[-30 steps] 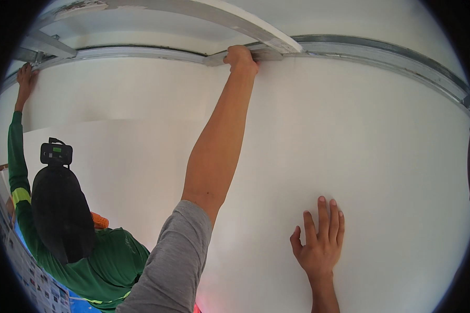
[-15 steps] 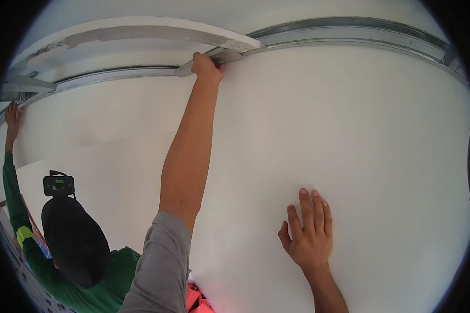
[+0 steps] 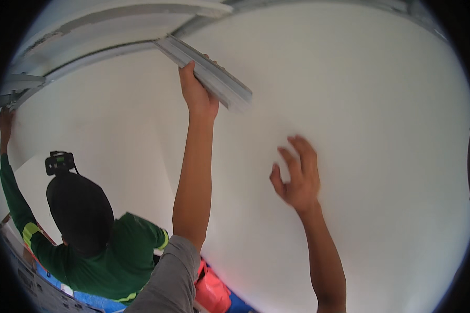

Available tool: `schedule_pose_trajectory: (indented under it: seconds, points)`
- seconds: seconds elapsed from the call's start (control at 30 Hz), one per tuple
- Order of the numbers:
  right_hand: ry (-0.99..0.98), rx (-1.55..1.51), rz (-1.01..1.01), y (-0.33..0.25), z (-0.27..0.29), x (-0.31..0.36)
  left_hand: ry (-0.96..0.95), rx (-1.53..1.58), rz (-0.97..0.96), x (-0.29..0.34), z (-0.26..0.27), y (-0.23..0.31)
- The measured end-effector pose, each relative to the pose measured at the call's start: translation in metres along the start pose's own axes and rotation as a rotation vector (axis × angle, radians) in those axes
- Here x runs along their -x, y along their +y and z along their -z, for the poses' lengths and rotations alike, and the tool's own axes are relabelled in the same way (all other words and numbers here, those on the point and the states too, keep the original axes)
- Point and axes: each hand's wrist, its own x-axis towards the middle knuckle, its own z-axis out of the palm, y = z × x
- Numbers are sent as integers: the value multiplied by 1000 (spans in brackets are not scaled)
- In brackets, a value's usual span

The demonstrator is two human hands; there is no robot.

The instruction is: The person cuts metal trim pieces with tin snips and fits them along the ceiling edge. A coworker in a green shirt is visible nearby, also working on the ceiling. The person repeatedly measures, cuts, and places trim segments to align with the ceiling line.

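My left hand (image 3: 198,94) is raised high and wrapped round a grey metal channel (image 3: 206,70), thumb on the near side and fingertips over the far edge. The channel slants from the rail at the upper left down to the right, its lower end standing away from the rail line. My right hand (image 3: 299,175) is held up in front of the white wall panel (image 3: 381,156), fingers apart and slightly bent, holding nothing. Whether it touches the panel I cannot tell.
At the left a co-worker in a green top (image 3: 104,271) and black cap (image 3: 81,214) reaches one hand (image 3: 5,122) to the metal rail (image 3: 109,52). A white curved strip (image 3: 120,15) runs above. A red bag (image 3: 212,292) lies low, beside my left sleeve.
The channel in my left hand has swung down and out from the rail. My right hand has risen and bent its fingers. The view has tilted lower, and more of the co-worker shows.
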Motion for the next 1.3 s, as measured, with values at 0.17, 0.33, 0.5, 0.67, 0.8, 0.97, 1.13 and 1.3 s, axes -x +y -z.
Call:
schedule_pose_trajectory:
  seconds: [0.17, 0.33, 0.5, 0.67, 0.8, 0.97, 1.13, 1.3]
  points:
    - [158, -1001, -899, -7, 77, 26, 27, -73, 60, 200, -47, 10]
    - [-12, -866, -1411, -109, 285, 167, -16, -23, 342, 394, -90, 15]
    - [-9, -483, -1494, -231, 458, 254, -137, 227, 775, 610, -143, 11]
    - [112, 199, -1815, -313, 565, 311, -213, 298, 1257, 788, -194, 17]
    - [254, 433, -1830, -363, 658, 374, -597, 250, 1565, 901, -220, 24]
    - [-184, 732, -1783, -420, 763, 438, -2032, -414, 1659, 943, -223, 46]
    - [-680, 706, -1671, -471, 794, 473, -2070, -72, 970, 993, -247, 81]
    - [-677, 560, -1575, -496, 803, 478, -2416, 494, 1523, 1092, -248, 84]
